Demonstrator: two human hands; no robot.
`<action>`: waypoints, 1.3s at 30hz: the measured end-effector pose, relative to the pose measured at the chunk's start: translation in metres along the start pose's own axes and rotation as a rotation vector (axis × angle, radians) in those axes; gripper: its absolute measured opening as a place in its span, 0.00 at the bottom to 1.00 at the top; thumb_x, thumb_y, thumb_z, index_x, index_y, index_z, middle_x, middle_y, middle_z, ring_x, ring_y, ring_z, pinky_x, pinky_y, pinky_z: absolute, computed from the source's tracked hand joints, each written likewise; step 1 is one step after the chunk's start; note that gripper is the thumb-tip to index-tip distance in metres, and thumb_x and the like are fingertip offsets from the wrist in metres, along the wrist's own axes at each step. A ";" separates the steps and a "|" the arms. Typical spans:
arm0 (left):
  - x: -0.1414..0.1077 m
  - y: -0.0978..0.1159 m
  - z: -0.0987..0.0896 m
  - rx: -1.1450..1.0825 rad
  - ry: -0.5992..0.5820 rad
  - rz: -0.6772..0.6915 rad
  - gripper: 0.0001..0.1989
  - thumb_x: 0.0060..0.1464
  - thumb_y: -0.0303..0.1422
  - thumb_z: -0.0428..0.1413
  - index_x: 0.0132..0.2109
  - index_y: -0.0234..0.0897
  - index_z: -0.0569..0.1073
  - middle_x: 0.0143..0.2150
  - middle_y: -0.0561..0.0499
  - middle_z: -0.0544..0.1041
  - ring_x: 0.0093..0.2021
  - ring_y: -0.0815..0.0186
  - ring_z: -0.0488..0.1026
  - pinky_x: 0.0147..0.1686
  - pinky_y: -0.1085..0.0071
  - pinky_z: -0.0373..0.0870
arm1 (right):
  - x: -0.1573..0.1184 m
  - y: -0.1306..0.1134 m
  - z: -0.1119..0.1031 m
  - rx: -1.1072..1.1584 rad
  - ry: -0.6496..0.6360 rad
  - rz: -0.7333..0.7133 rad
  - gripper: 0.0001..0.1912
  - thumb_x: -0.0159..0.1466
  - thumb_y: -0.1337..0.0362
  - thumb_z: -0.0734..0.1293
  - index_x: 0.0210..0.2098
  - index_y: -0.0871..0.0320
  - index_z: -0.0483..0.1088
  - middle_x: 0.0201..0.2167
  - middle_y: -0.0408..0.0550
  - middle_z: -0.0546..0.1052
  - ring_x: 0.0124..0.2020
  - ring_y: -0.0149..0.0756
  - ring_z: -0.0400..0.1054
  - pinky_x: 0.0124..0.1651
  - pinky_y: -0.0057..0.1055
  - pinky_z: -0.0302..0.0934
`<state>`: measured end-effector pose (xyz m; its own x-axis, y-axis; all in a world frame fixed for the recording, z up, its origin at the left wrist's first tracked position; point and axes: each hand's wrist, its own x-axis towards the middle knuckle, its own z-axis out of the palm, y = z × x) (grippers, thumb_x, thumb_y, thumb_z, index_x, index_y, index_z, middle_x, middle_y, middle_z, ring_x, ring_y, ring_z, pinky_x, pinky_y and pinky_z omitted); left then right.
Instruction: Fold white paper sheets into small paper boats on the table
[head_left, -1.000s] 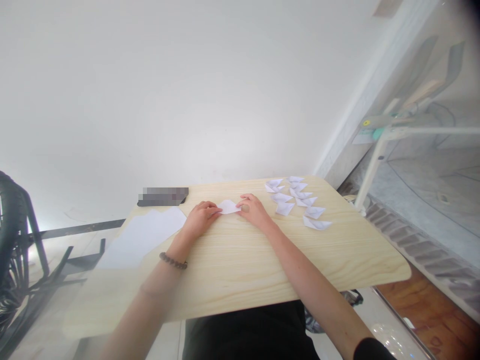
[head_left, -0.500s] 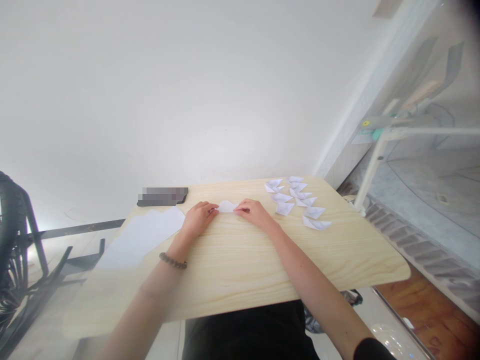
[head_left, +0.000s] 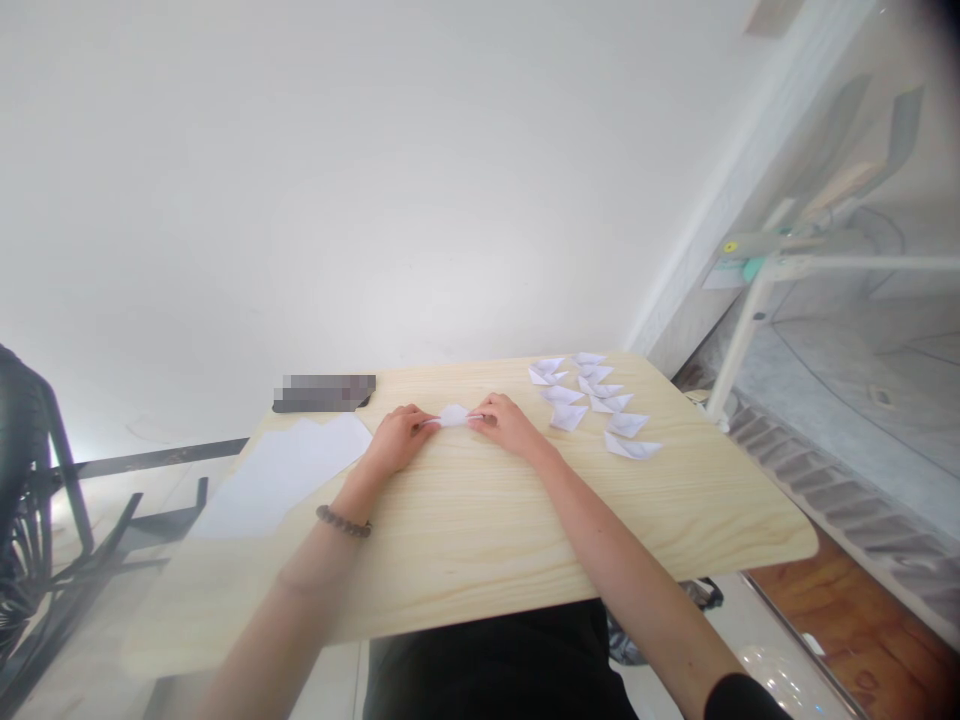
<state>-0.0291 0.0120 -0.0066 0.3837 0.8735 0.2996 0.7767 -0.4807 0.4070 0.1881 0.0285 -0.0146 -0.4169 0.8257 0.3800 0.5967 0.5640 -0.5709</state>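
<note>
Between my hands is a small folded piece of white paper (head_left: 453,415), low over the middle of the table. My left hand (head_left: 403,437) pinches its left end between thumb and fingers. On the other side, my right hand (head_left: 504,424) pinches the right end the same way. The fingers cover both ends, so only the middle of the paper and a thin strip at each side show. Several folded white paper boats (head_left: 568,416) sit in loose rows to the right of my right hand.
White paper sheets (head_left: 281,470) lie overlapping at the table's left side. Behind them is a dark, partly pixelated object (head_left: 324,393). The wooden table (head_left: 465,550) meets a white wall (head_left: 450,200). A white metal frame (head_left: 742,340) stands beyond the right edge, a black wheel (head_left: 19,430) at far left.
The paper's middle has turned from a rounded, flat shape to a more angular one, with its ends drawn out thin in my fingers. Both hands stay in nearly the same place.
</note>
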 end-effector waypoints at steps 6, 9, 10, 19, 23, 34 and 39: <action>0.001 0.004 0.000 0.014 0.006 -0.055 0.18 0.54 0.41 0.42 0.41 0.38 0.72 0.28 0.50 0.70 0.31 0.66 0.65 0.33 0.71 0.61 | 0.003 0.000 0.005 -0.105 -0.019 0.112 0.14 0.60 0.59 0.58 0.34 0.59 0.71 0.28 0.46 0.70 0.32 0.30 0.60 0.38 0.26 0.52; 0.001 0.006 0.000 0.031 0.011 -0.070 0.18 0.54 0.41 0.42 0.42 0.38 0.72 0.28 0.49 0.70 0.31 0.66 0.65 0.32 0.71 0.60 | 0.003 0.000 0.006 -0.098 -0.016 0.125 0.14 0.59 0.59 0.58 0.39 0.57 0.69 0.30 0.46 0.71 0.33 0.30 0.61 0.40 0.27 0.52; 0.001 0.006 0.000 0.035 0.010 -0.071 0.18 0.54 0.41 0.42 0.41 0.38 0.72 0.28 0.49 0.70 0.31 0.66 0.65 0.32 0.71 0.60 | 0.004 0.000 0.006 -0.100 -0.025 0.124 0.14 0.59 0.59 0.58 0.39 0.57 0.70 0.30 0.46 0.71 0.33 0.30 0.61 0.40 0.27 0.52; 0.002 0.006 -0.001 -0.002 0.018 -0.137 0.20 0.52 0.44 0.43 0.37 0.37 0.74 0.28 0.49 0.71 0.30 0.66 0.66 0.31 0.72 0.60 | 0.007 -0.001 0.004 -0.107 -0.050 0.159 0.13 0.61 0.62 0.57 0.38 0.57 0.71 0.32 0.48 0.71 0.34 0.30 0.61 0.40 0.26 0.52; 0.003 0.005 0.000 -0.020 0.019 -0.164 0.20 0.51 0.45 0.44 0.36 0.37 0.74 0.28 0.49 0.72 0.30 0.66 0.66 0.30 0.72 0.60 | 0.007 -0.002 0.005 -0.114 -0.045 0.184 0.13 0.61 0.63 0.56 0.37 0.57 0.71 0.32 0.48 0.70 0.35 0.30 0.61 0.40 0.26 0.52; 0.003 0.007 -0.001 -0.031 0.005 -0.202 0.20 0.49 0.46 0.45 0.35 0.37 0.74 0.26 0.50 0.73 0.28 0.66 0.66 0.28 0.72 0.60 | 0.005 -0.006 0.004 -0.122 -0.026 0.183 0.12 0.60 0.65 0.56 0.37 0.56 0.70 0.32 0.47 0.69 0.35 0.30 0.61 0.41 0.26 0.52; 0.004 0.006 -0.002 0.003 -0.012 -0.201 0.18 0.49 0.44 0.45 0.36 0.37 0.73 0.27 0.50 0.73 0.29 0.65 0.67 0.28 0.72 0.60 | 0.004 -0.009 0.004 -0.148 -0.027 0.199 0.12 0.60 0.65 0.56 0.37 0.56 0.69 0.33 0.47 0.68 0.36 0.30 0.61 0.42 0.26 0.52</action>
<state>-0.0238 0.0119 -0.0010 0.2263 0.9528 0.2025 0.8397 -0.2962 0.4551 0.1782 0.0272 -0.0112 -0.2984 0.9212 0.2496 0.7619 0.3874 -0.5191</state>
